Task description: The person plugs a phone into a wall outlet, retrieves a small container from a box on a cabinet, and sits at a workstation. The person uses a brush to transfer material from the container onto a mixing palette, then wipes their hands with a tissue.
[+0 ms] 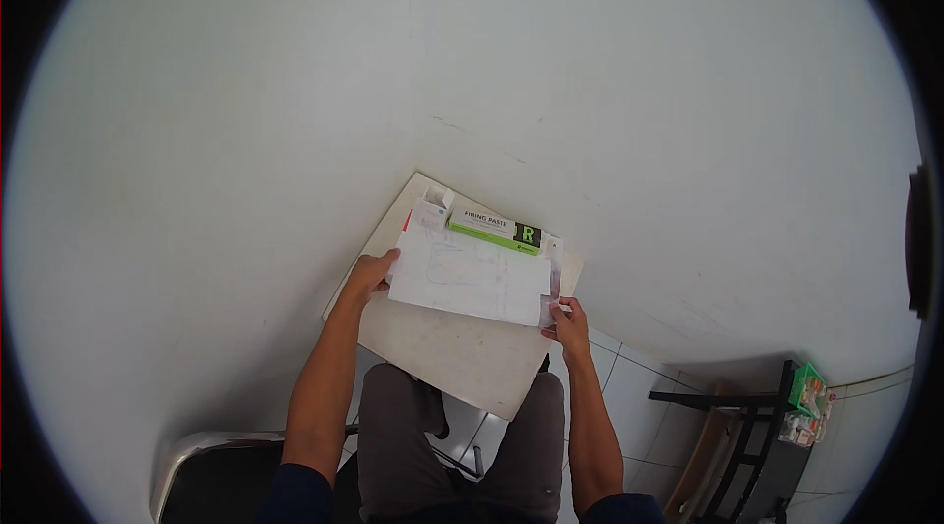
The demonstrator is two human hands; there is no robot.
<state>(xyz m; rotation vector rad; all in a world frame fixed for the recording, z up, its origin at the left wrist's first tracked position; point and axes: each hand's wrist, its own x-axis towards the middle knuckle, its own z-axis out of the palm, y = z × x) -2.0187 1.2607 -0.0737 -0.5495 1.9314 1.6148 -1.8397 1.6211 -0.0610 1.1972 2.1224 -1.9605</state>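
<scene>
A stack of white paper sheets (466,283), with faint drawing on the top one, lies on a pale board-like tabletop (452,363). My left hand (372,273) grips the stack's left edge, and my right hand (566,325) pinches its right edge near some translucent or greyish material. A long white and green box (482,230) lies across the far part of the papers, beside a small open white carton (434,208). A thin red strip shows at the left of the stack.
Pale walls meet in a corner beyond the tabletop. A black padded chair (221,487) is at lower left. At lower right stands a dark low table or rack (747,421) with a green basket (808,388) and packets (799,430), on a tiled floor (629,396).
</scene>
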